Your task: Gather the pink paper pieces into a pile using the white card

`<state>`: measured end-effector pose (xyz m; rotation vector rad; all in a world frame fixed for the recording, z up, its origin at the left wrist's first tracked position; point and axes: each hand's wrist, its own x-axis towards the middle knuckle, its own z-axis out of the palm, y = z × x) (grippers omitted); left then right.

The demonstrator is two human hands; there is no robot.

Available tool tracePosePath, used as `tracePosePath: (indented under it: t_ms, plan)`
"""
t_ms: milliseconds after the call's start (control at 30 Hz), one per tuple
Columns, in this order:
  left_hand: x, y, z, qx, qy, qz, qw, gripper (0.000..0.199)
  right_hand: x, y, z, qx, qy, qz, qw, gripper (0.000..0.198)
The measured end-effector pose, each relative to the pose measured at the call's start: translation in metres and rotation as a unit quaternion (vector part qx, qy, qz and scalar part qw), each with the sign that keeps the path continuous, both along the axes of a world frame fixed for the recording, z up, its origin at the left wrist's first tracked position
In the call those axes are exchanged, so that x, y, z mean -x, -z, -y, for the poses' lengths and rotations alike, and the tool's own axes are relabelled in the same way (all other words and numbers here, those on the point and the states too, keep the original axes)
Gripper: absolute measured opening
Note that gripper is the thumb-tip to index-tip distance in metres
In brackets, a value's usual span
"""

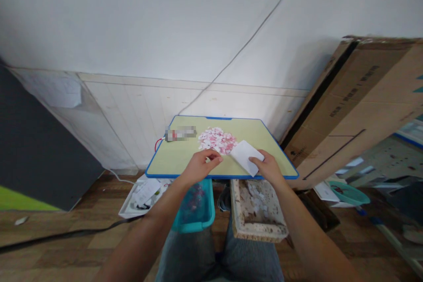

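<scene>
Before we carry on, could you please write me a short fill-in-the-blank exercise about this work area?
1. The flat card in the right hand is coloured ____.
2. The heap of small pieces mixes white with ____.
3. The pale yellowish tabletop has a rim coloured ____.
4. Seen from the wearer's side, the teal bin stands to the ____ of the stained box.

Missing words: white; pink; blue; left.

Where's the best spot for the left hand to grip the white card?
Likely the edge facing the pink-and-white pieces, approached from the left: the right hand holds the opposite end of the white card, leaving that edge free, and the left hand is on that side.
</scene>
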<state>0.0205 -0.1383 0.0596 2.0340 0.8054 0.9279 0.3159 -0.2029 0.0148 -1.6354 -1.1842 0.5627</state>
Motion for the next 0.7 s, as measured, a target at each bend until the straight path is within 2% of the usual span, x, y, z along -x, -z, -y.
tracePosePath:
  t_ms: [67,133,267,367,467,533,600,700]
  plan:
    - [-0.007,0.011,-0.025,-0.009,0.0,-0.011,1.0,0.032,-0.012,-0.005,-0.01,-0.006,0.003,0.011,1.0,0.037]
    - [-0.013,0.017,-0.051,-0.022,-0.03,-0.015,0.999,0.034,-0.025,-0.009,-0.023,-0.009,0.029,0.001,1.0,0.037]
    - [-0.018,0.021,-0.106,-0.072,-0.159,-0.028,0.984,0.035,-0.051,-0.011,-0.061,-0.019,0.088,-0.129,0.988,0.037]
    - [-0.016,0.025,-0.14,-0.126,-0.218,-0.078,0.965,0.034,-0.067,-0.011,-0.093,-0.028,0.065,-0.206,0.976,0.038]
    - [-0.008,0.033,-0.16,-0.177,-0.223,-0.117,0.952,0.034,-0.079,-0.008,-0.115,-0.019,-0.007,-0.225,0.974,0.041]
    - [0.0,0.039,-0.166,-0.166,-0.222,-0.139,0.951,0.035,-0.085,-0.002,-0.121,0.004,-0.044,-0.224,0.974,0.043]
    - [0.009,0.042,-0.17,-0.114,-0.228,-0.155,0.954,0.036,-0.09,0.004,-0.12,0.026,-0.061,-0.211,0.975,0.041]
    - [0.02,0.039,-0.176,-0.057,-0.176,-0.2,0.962,0.032,-0.097,0.008,-0.115,0.024,-0.089,-0.189,0.978,0.035]
